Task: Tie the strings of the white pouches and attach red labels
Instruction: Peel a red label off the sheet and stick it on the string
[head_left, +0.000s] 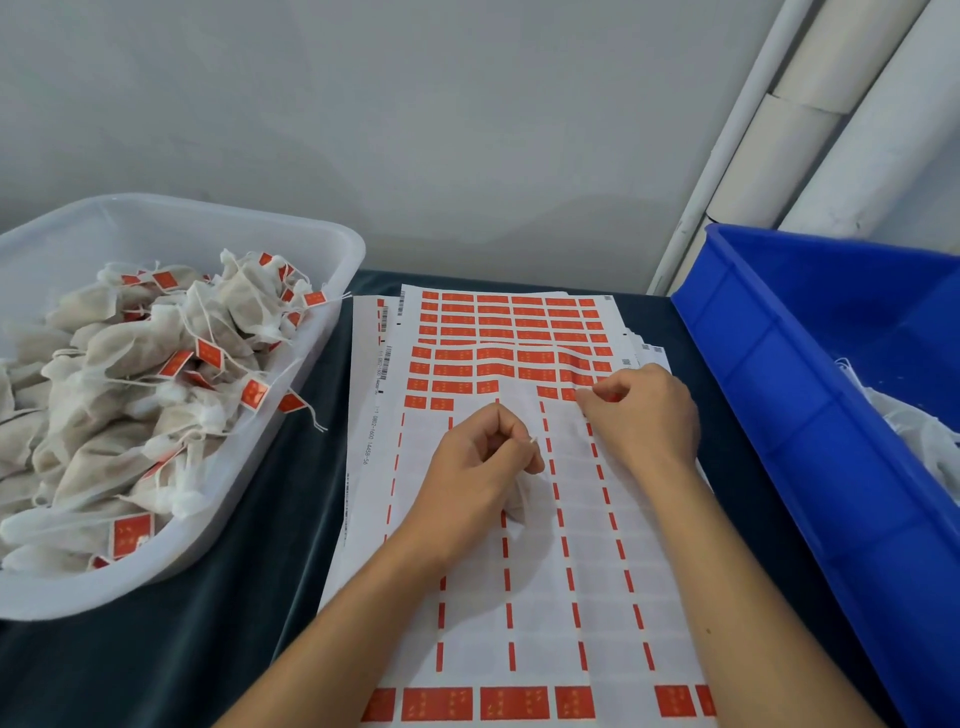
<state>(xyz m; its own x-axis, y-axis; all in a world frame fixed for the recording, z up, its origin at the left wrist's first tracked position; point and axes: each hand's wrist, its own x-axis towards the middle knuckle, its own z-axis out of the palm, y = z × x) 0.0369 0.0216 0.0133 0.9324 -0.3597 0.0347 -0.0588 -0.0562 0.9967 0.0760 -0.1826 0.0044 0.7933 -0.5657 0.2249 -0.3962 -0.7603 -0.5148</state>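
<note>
Head view: your left hand pinches the string end of a white pouch tucked under the palm, mid label sheet. Right hand fingertips nip a red label at the sheet's far right. Peel slowly from a corner. Pouch's long axis seems to run near-to-far, neck toward the far edge.

A white pouch hangs crumpled beneath the left hand's curled fingers, its string end poking out above the pinch. Just right of that grip, the right hand's fingertips pinch what seems a red label on the label sheet, whose nearer rows are mostly peeled bare.
</note>
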